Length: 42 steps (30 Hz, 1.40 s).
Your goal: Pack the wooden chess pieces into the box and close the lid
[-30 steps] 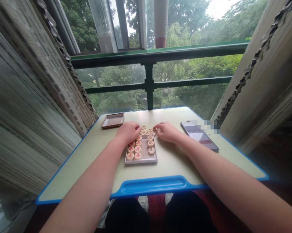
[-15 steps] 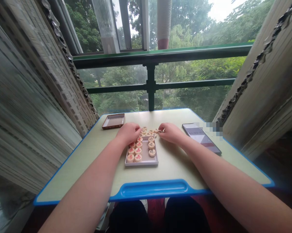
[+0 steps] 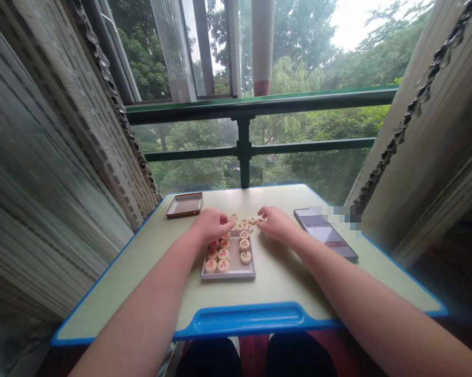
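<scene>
A shallow white box holds Chinese chess pieces: red-marked ones in two columns at its left, and three black-marked ones at its right. Over the box's far left corner, my left hand is closed, thumb and fingertips pinched on a chess piece that is mostly hidden. My right hand rests right of the loose pieces, its thumb and forefinger curved and apart. Close by its fingertips is a piece, partly covered. Several loose black-marked pieces lie beyond the box, between my hands.
A brown-rimmed box lid lies at the table's far left. On the right is a phone showing a timer. The pale table has a blue edge with a tray groove. Curtains hang on both sides; a green railing stands beyond.
The view has tilted up slightly, so the table sits lower. My right thumb and forefinger have spread from their pinch. My left hand has shifted slightly toward the loose pieces.
</scene>
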Motion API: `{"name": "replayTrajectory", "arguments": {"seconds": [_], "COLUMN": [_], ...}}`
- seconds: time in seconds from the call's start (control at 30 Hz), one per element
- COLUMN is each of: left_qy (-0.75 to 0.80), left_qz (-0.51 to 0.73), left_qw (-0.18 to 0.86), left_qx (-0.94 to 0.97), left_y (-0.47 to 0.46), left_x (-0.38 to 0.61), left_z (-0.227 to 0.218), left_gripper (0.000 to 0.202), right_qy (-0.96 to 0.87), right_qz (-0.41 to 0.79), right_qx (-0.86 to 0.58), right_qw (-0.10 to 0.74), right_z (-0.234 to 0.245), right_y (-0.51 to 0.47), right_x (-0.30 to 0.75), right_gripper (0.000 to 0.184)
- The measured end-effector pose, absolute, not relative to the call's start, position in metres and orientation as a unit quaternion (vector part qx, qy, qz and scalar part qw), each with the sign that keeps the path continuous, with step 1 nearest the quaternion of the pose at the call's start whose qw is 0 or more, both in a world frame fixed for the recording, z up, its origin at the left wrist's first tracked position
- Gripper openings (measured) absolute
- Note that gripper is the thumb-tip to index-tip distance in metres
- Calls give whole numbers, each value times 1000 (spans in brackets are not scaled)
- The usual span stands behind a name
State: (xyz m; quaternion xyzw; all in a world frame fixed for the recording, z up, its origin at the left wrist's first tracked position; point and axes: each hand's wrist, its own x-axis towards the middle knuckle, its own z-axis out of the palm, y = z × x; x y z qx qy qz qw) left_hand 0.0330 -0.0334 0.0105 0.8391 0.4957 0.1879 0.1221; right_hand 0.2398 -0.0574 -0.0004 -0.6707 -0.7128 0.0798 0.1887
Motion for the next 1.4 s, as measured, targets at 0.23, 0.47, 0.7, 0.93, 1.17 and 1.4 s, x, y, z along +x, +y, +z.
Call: {"name": "replayTrajectory", "arguments": {"seconds": [0.23, 0.47, 0.7, 0.93, 1.17, 1.4], "left_qy": [482, 519, 489, 498, 486, 522], "left_qz": [199, 253, 225, 230, 244, 254], "left_qw": [152, 166, 184, 213, 252, 261], "left_qx": [839, 800, 823, 809, 800, 771], "left_y": [-34, -14, -3, -7, -8, -3], "left_x": [34, 22, 18, 22, 23, 22], "left_z": [8, -4, -13, -13, -14, -18], "left_gripper": [41, 31, 25, 29, 29, 34], "right_qy": [-793, -833, -860, -850, -819, -806], "right_qz": [29, 48, 64, 43, 52, 63], "right_qx": [-573, -510, -468, -484, -554, -581], "right_qw": [205, 208, 195, 204, 139, 93], "right_z": [-10, -15, -11, -13, -7, 1], "right_y": [-58, -58, -61, -57, -60, -64], "right_x": [237, 237, 233, 235, 236, 241], "right_gripper": [37, 30, 35, 30, 45, 59]}}
